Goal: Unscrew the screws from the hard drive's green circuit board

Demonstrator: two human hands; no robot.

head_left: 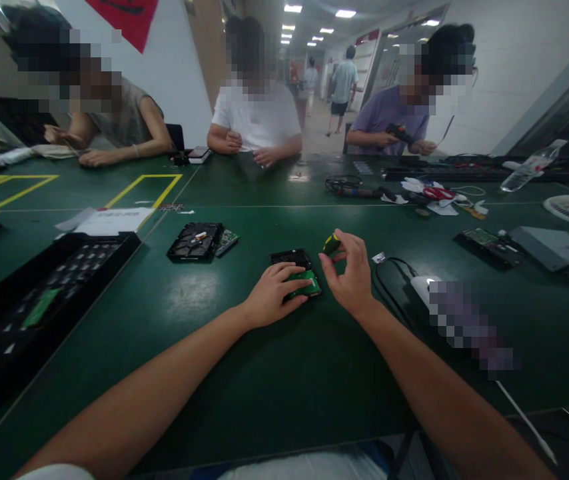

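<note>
A hard drive (290, 257) with a green circuit board lies on the table in front of me. My left hand (275, 293) rests across it with fingers stretched out and spread, the thumb by its near edge. Just right of the drive, my right hand (348, 275) is closed, pinching the yellow and dark green handle of a screwdriver (332, 244) between thumb and fingers. The screwdriver's shaft and tip cannot be made out. Left of the drive lies a black open drive casing (195, 241), with a loose circuit board (227, 242) beside it.
A long black tray (109, 263) holding a green board stands at left. To the right lie a power strip (422, 287) with its cable, another drive (489, 247) and a grey box (559, 248). Several people sit across the green table (244, 413); a bottle (532, 167) lies tilted at far right.
</note>
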